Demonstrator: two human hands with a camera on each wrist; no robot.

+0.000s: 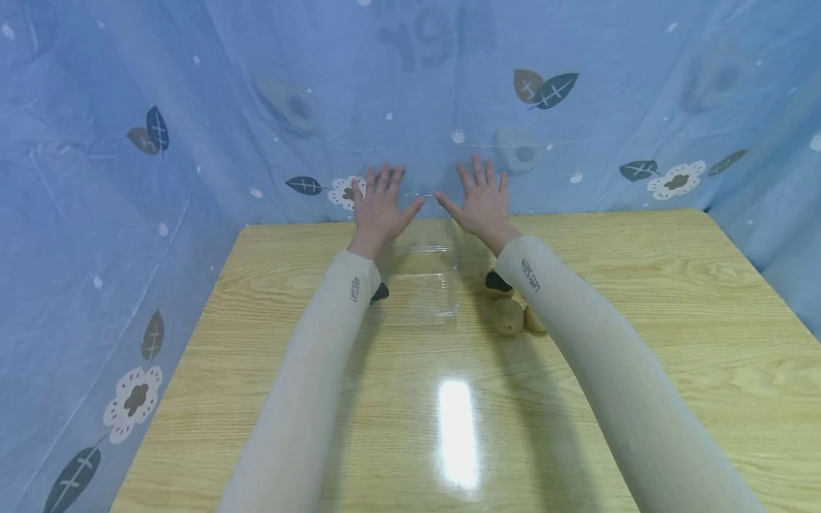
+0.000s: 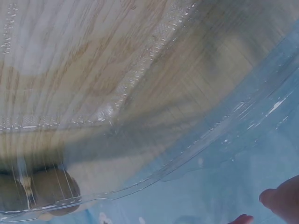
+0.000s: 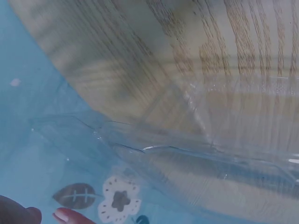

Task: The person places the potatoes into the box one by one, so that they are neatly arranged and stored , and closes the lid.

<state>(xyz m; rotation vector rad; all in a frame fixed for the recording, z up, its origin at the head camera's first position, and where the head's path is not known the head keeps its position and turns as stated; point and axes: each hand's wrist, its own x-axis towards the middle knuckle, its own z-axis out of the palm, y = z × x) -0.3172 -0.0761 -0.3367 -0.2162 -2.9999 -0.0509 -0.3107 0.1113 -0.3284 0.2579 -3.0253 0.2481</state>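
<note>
Both arms stretch straight out over the wooden table (image 1: 641, 299), sleeved to the wrists, and the hands are raised at the far edge with their backs toward the head camera. The left hand (image 1: 380, 206) has its fingers straight, close together and pointing up, the thumb angled inward toward the other hand. The right hand (image 1: 481, 201) mirrors it, fingers straight and a little spread, thumb angled inward too. Between the two thumbs stands the raised lid of a clear plastic clamshell container (image 1: 423, 285); the thumb tips sit right at its top edge, though whether they press it or only lie beside it is hard to tell through the transparent plastic. The container's tray lies flat on the table below the palms, between the two forearms.

Just beside the right forearm, on the near side of that wrist, lie brown kiwifruits (image 1: 508, 315), close to the tray's right edge but apart from it.

From the left wrist the plastic (image 2: 154, 93) fills the view, with fingertips (image 2: 282, 198) at the lower right corner. The right wrist view shows the same clear wall (image 3: 196, 154) and red-nailed fingertips (image 3: 70, 215) at the bottom left, over the blue leaf-print cloth (image 1: 128, 178).
</note>
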